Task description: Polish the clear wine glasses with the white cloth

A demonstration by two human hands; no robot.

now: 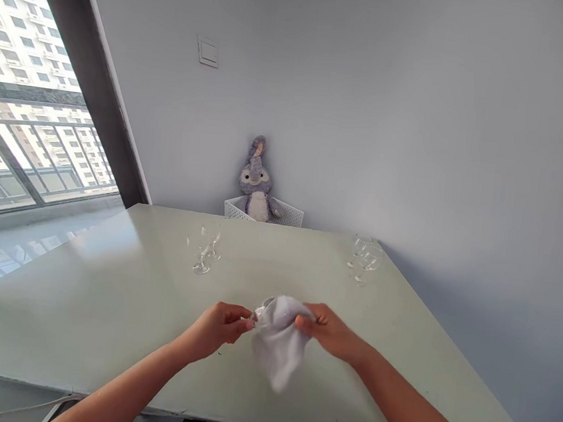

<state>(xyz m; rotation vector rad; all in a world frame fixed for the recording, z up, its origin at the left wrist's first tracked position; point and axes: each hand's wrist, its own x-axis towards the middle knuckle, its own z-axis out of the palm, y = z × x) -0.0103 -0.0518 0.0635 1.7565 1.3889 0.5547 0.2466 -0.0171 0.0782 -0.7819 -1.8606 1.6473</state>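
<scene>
Over the near middle of the table, my left hand [223, 328] pinches the stem end of a small clear glass [258, 314] between thumb and fingers. The glass is tipped on its side, and a white cloth [281, 338] hides most of it. From the other side my right hand [326, 326] is closed on the cloth, thumb on top. The cloth's loose end hangs below the hands and is slightly blurred.
Stemmed glasses [202, 256] stand at the table's back left, and more stemmed glasses [365, 263] at its back right. Behind the pale table [126, 302], a grey plush rabbit [259, 185] sits in a white perforated basket [288, 216]. A window [36, 98] is at left.
</scene>
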